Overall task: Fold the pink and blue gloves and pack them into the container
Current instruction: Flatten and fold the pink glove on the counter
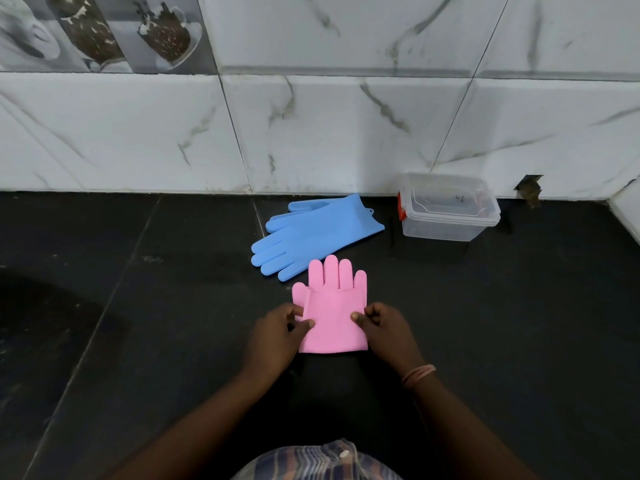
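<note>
A pink glove (331,306) lies on the dark counter (138,323) in front of me, its fingers pointing away. Its cuff half is folded up over the palm. My left hand (277,332) pinches the glove's left edge between thumb and fingers. My right hand (384,329) pinches the right edge the same way. A blue glove (311,233) lies flat just beyond the pink one, fingers pointing to the lower left. A clear plastic container (448,207) with a red latch stands open to the right of the blue glove, against the wall.
A white marble-tiled wall (346,133) rises behind the counter. A small dark hole (530,192) sits in the wall's base, right of the container. The counter runs wide to the left and right.
</note>
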`<state>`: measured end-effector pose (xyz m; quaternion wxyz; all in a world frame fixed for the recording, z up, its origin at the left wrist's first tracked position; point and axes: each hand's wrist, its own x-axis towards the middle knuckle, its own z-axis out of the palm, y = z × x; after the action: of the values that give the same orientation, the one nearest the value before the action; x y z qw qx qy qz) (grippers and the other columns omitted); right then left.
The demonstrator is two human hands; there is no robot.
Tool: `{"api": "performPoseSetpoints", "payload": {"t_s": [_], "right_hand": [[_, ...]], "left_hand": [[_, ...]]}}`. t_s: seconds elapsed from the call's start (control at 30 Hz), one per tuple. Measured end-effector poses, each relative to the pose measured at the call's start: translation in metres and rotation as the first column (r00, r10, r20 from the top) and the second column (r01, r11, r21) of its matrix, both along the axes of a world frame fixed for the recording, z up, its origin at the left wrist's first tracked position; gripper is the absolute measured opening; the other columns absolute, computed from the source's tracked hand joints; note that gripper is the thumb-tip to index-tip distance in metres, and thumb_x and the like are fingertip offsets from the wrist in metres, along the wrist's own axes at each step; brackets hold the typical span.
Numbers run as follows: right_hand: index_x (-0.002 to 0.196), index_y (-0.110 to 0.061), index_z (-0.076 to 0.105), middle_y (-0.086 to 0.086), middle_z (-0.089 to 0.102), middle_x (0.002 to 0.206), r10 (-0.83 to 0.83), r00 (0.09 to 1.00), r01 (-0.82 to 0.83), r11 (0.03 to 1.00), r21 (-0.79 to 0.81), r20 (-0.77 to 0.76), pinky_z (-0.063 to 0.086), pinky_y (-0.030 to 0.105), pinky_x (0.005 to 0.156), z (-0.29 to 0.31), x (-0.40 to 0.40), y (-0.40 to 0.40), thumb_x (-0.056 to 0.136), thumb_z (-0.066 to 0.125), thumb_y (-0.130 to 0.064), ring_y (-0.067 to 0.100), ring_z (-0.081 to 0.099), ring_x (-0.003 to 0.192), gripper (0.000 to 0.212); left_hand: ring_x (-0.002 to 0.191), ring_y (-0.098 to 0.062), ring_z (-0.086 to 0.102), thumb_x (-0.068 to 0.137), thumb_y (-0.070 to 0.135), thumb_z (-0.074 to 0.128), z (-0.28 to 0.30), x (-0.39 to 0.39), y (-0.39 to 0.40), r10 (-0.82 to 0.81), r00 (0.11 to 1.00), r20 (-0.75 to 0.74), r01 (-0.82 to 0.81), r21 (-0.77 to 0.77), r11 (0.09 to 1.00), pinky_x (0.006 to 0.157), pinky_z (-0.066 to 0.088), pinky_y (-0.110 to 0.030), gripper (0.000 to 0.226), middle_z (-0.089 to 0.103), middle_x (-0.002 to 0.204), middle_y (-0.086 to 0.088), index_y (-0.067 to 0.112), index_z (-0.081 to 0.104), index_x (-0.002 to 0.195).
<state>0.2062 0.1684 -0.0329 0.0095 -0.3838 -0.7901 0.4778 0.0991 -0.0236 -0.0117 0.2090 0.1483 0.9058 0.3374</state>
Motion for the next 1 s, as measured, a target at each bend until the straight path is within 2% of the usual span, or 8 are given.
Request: {"api": "performPoseSetpoints", "payload": {"t_s": [0.1,0.27,0.37,0.53,0.73,0.83,0.93,1.0], "right_hand": [[0.076,-0.013,0.058,0.0,0.058,0.067,-0.02,0.999,0.022,0.999,0.048,-0.03,0.039,0.023,0.056,-0.005,0.003,0.001,0.09,0.063,-0.05,0.005,0.05,0.057,0.04],[0.064,-0.025,0.042,-0.004,0.047,0.059,-0.037,0.996,0.046,0.992,0.115,-0.082,0.032,0.021,0.05,-0.007,0.001,-0.001,0.092,0.058,-0.052,0.0,0.046,0.052,0.042],[0.061,-0.022,0.042,-0.003,0.048,0.056,-0.076,0.993,0.091,0.977,0.191,-0.086,0.031,0.023,0.049,-0.009,-0.005,-0.004,0.093,0.057,-0.052,0.004,0.044,0.05,0.046],[0.061,-0.022,0.042,-0.004,0.049,0.056,-0.045,0.999,0.034,0.954,0.297,0.029,0.028,0.021,0.049,-0.007,-0.015,-0.005,0.097,0.052,-0.049,0.006,0.045,0.05,0.046],[0.092,-0.019,0.053,0.001,0.062,0.088,-0.081,0.983,0.007,0.913,0.409,0.163,0.05,0.033,0.069,0.001,-0.021,-0.009,0.095,0.05,-0.054,0.018,0.061,0.076,0.035],[0.128,-0.012,0.052,0.007,0.063,0.121,-0.138,0.983,0.102,0.96,0.261,0.121,0.051,0.036,0.089,0.004,-0.029,-0.011,0.093,0.06,-0.045,0.023,0.063,0.105,0.049],[0.118,-0.013,0.058,0.007,0.065,0.12,-0.199,0.976,0.199,0.98,0.011,0.091,0.047,0.031,0.084,0.011,-0.04,-0.005,0.091,0.068,-0.036,0.018,0.061,0.096,0.037],[0.112,-0.01,0.064,0.008,0.068,0.116,-0.238,0.968,0.25,0.948,-0.198,0.084,0.048,0.032,0.083,0.016,-0.045,0.003,0.087,0.073,-0.031,0.018,0.062,0.093,0.034]], "left_hand": [[0.079,-0.009,0.069,0.093,0.043,0.072,-0.006,-0.004,0.003,0.061,0.998,-0.011,-0.06,0.062,0.996,0.076,0.058,-0.038,0.021,0.074,0.08,0.011,0.026,0.073,0.081],[0.068,-0.011,0.064,0.098,0.046,0.064,-0.016,-0.006,0.009,0.12,0.993,-0.006,-0.119,0.116,0.986,0.061,0.048,-0.034,0.038,0.067,0.067,0.006,0.021,0.064,0.068],[0.066,-0.013,0.063,0.101,0.047,0.057,-0.019,-0.005,0.015,0.128,0.991,-0.035,-0.126,0.05,0.991,0.055,0.038,-0.029,0.043,0.065,0.065,0.008,0.025,0.058,0.065],[0.066,-0.013,0.063,0.102,0.05,0.051,-0.022,-0.007,0.02,0.12,0.988,-0.1,-0.129,-0.097,0.987,0.062,0.05,-0.033,0.044,0.064,0.067,0.005,0.021,0.059,0.069],[0.072,-0.009,0.059,0.102,0.043,0.057,-0.025,-0.005,0.023,0.155,0.973,-0.172,-0.171,-0.081,0.982,0.067,0.054,-0.035,0.024,0.063,0.086,0.004,0.024,0.056,0.087],[0.092,-0.011,0.063,0.096,0.031,0.071,-0.02,-0.008,0.032,0.233,0.966,-0.113,-0.231,0.027,0.972,0.077,0.05,-0.028,0.026,0.065,0.114,0.0,0.02,0.058,0.116],[0.115,-0.022,0.065,0.091,0.027,0.079,-0.01,-0.017,0.042,0.315,0.93,0.189,-0.341,0.129,0.931,0.095,0.054,-0.036,0.052,0.066,0.13,-0.004,0.015,0.054,0.134],[0.113,-0.024,0.065,0.087,0.026,0.082,-0.003,-0.026,0.047,0.341,0.835,0.431,-0.444,0.165,0.881,0.095,0.057,-0.044,0.054,0.066,0.13,-0.006,0.014,0.057,0.133]]}}
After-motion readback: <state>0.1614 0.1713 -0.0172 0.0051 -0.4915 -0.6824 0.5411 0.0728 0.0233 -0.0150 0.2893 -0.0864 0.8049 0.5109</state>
